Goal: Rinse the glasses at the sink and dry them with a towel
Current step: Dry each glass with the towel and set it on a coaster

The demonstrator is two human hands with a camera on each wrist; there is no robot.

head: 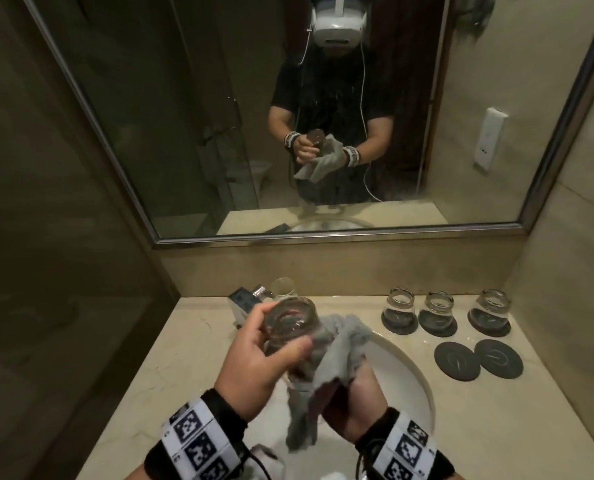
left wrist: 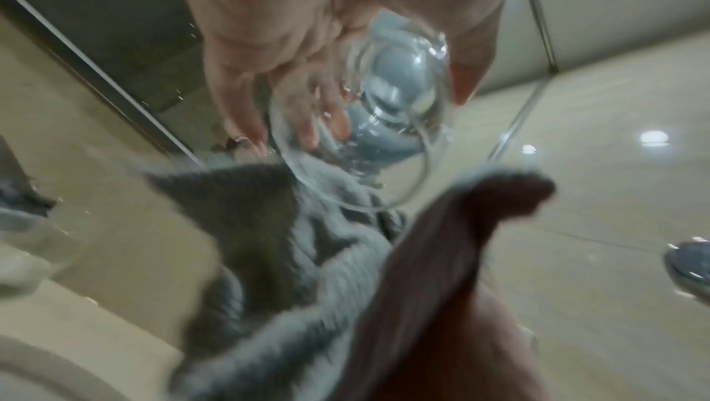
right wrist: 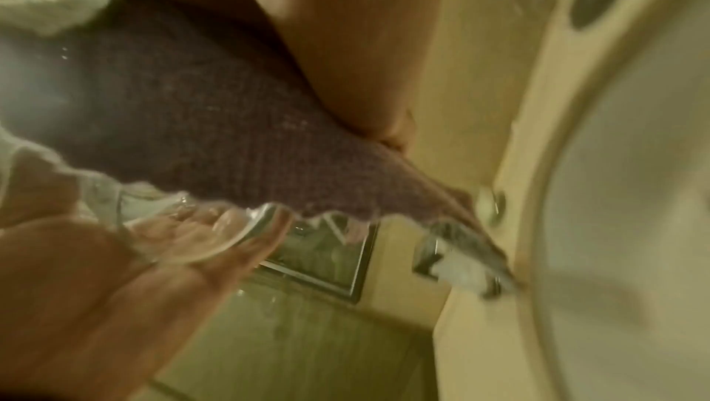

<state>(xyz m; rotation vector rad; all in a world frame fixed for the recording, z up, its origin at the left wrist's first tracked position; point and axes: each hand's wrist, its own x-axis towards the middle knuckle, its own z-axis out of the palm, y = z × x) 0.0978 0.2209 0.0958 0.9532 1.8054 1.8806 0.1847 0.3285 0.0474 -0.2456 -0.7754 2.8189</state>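
Observation:
Over the sink's left edge my left hand (head: 264, 355) grips a clear glass (head: 288, 327), its base turned toward me. A grey towel (head: 337, 355) wraps the glass's far side and hangs down; my right hand (head: 354, 400) holds it from below, fingers mostly hidden under the cloth. In the left wrist view the glass (left wrist: 361, 146) sits in my left fingers (left wrist: 246, 110), mouth against the towel (left wrist: 292, 243). In the right wrist view the towel (right wrist: 215, 122) lies over my right hand (right wrist: 346, 43), with the glass rim (right wrist: 215, 240) in my left hand (right wrist: 115, 271).
Three glasses (head: 398, 308) (head: 437, 311) (head: 490, 310) stand upside down on dark coasters at the back right. Two empty coasters (head: 456, 360) (head: 498, 358) lie in front. Another glass (head: 283, 289) and the faucet (head: 247, 303) stand behind the white sink (head: 402, 379). A mirror (head: 184, 133) fills the wall.

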